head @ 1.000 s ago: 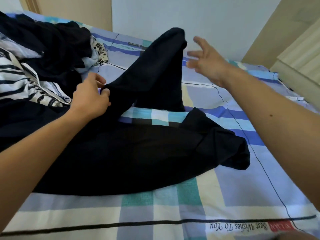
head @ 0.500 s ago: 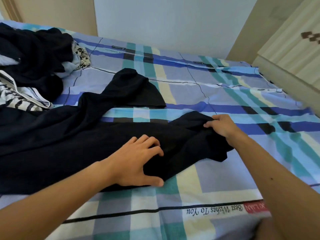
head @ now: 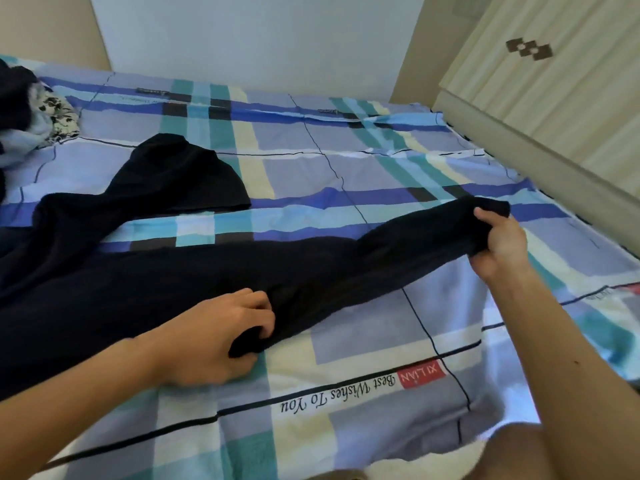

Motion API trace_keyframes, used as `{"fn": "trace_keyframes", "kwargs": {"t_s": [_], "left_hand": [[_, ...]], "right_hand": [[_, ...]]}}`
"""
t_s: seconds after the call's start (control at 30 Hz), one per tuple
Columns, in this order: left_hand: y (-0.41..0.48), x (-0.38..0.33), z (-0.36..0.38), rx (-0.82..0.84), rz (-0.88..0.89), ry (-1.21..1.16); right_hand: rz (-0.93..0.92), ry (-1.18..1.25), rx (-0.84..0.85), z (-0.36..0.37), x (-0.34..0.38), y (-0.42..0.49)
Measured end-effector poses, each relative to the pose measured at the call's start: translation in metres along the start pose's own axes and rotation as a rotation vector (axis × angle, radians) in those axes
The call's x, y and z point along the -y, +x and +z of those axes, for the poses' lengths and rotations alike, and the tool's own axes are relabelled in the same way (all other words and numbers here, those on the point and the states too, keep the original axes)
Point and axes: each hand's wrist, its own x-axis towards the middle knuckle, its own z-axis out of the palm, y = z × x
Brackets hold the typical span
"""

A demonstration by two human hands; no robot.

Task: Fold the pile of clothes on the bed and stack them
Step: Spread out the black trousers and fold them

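Observation:
A dark navy pair of trousers (head: 180, 271) lies spread across the checked bedsheet (head: 363, 150). One leg runs to the right and its end is bunched in my right hand (head: 498, 244), which grips it just above the sheet. My left hand (head: 214, 337) pinches the lower edge of the same leg near the middle of the bed. The other leg (head: 180, 174) lies flat, pointing toward the far side. The pile of remaining clothes (head: 31, 116) sits at the far left edge, partly out of view.
A cream wardrobe (head: 554, 98) stands close along the bed's right side. A pale wall runs behind the bed. The sheet's near edge carries a printed line of text (head: 346, 393).
My right hand has pulled the bunched trouser leg out to the right, stretching it straight. My left hand went from resting flat on the fabric to pinching its lower edge. The view has shifted right.

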Motion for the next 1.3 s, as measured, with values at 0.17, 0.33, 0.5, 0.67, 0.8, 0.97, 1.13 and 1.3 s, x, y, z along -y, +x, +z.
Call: {"fn": "trace_keyframes", "kwargs": {"t_s": [0.17, 0.33, 0.5, 0.67, 0.8, 0.97, 1.13, 1.3], "left_hand": [[0.011, -0.002, 0.001, 0.005, -0.059, -0.173], [0.037, -0.01, 0.016, -0.113, -0.125, -0.168], [0.104, -0.037, 0.036, -0.248, -0.129, -0.148], [0.169, -0.058, 0.043, -0.306, -0.179, -0.048], [0.183, -0.061, 0.063, -0.238, -0.274, 0.052], [0.176, -0.059, 0.089, -0.199, -0.272, 0.239], [0.177, -0.059, 0.091, -0.171, -0.266, 0.274], [0.178, -0.059, 0.091, -0.161, -0.267, 0.289]], "right_hand": [[0.159, -0.163, -0.132, -0.054, -0.01, 0.02], [0.261, -0.221, -0.107, -0.093, -0.014, 0.028], [0.128, -0.313, -0.038, -0.105, -0.016, 0.032], [0.011, -0.043, 0.078, -0.115, 0.002, 0.04], [0.248, -0.834, 0.035, -0.125, -0.018, 0.043], [0.124, -0.922, -0.077, -0.099, -0.024, 0.079], [0.125, -0.966, -0.038, -0.068, -0.033, 0.088], [0.141, -0.778, 0.055, -0.054, -0.032, 0.095]]}}
